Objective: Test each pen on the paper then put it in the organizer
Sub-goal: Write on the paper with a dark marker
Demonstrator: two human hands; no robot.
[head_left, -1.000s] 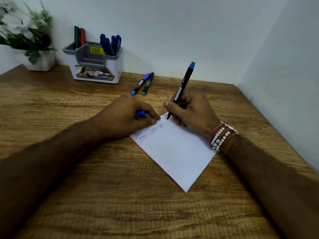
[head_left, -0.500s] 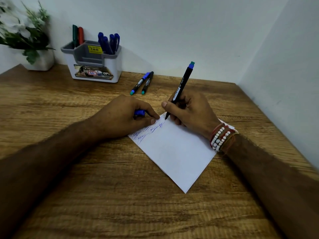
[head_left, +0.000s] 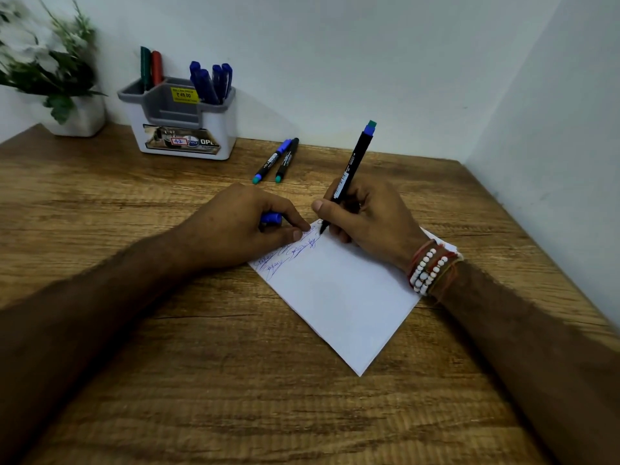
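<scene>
Your right hand (head_left: 369,219) pinches a black pen (head_left: 349,176) between thumb and fingers, its tip touching the far corner of the paper (head_left: 342,297), beside blue scribbles. Your left hand (head_left: 235,229) rests on the paper's left corner, fingers curled round a blue cap (head_left: 271,218). The paper lies on the table (head_left: 167,364), right of its middle. Near the far edge lie two more pens (head_left: 271,161), side by side, just right of the organizer (head_left: 183,129), which holds several pens.
</scene>
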